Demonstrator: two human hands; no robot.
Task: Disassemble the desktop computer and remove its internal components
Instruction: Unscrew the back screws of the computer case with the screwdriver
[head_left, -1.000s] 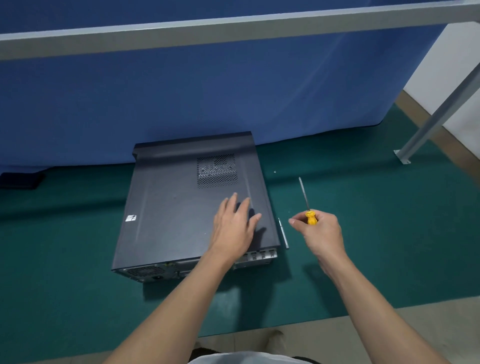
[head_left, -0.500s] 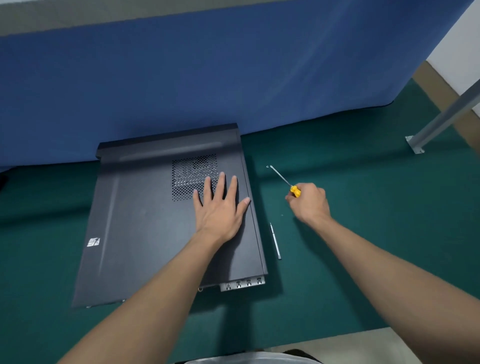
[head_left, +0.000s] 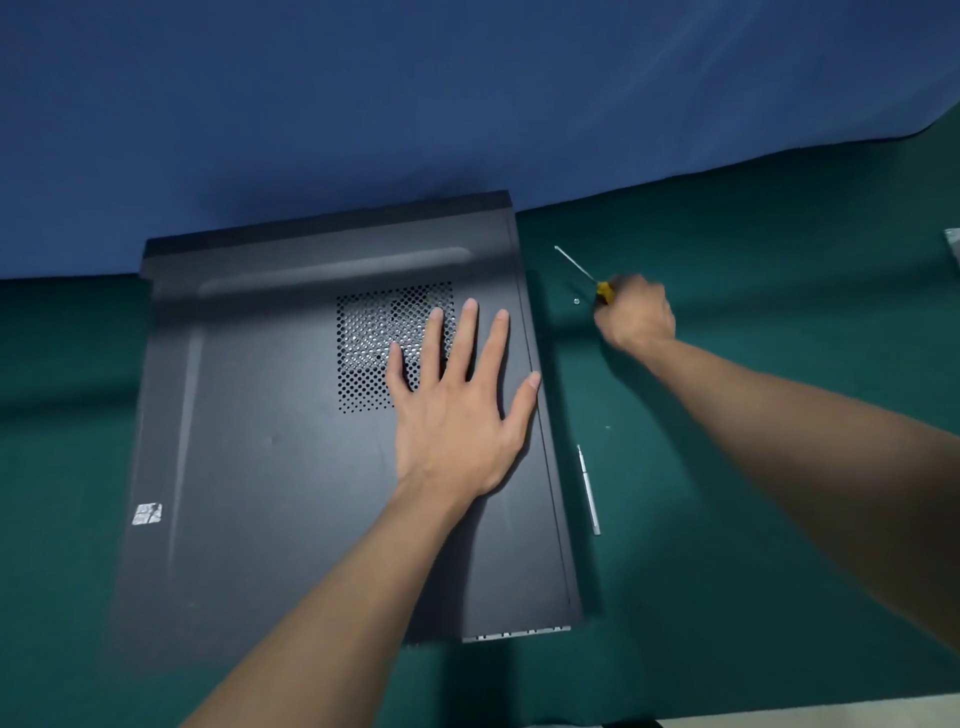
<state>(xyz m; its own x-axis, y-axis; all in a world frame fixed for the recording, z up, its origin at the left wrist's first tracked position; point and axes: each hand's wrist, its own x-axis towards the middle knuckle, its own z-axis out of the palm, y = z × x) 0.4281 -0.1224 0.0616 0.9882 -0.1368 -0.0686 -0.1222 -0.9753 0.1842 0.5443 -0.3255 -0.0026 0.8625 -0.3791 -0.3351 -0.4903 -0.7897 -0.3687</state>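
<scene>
case (head_left: 270, 467) of the computer lies flat on its side on a green mat (head_left: 675, 623), its far end against a blue cloth (head_left: 467, 104) at twelve o'clock. it is dark grey and matte, with a long pressed groove near the far edge, a patch of round vent holes (head_left: 363, 343) past the middle, a silvery sticker (head_left: 147, 514) at eight o'clock and bare metal showing at the near right corner. left hand (head_left: 457, 415) lies flat on the panel, fingers straight and spread, fingertips over the vent's right side, thumb at the right edge. right hand (head_left: 636, 317), off the case at two o'clock from the left, is blurred and curled round the yellow handle of a screwdriver (head_left: 602, 292) whose shaft points to ten o'clock. a bright speck (head_left: 576, 301) lies just beside it. a thin silver tool (head_left: 589, 491) lies at four o'clock, just beside the case.
</scene>
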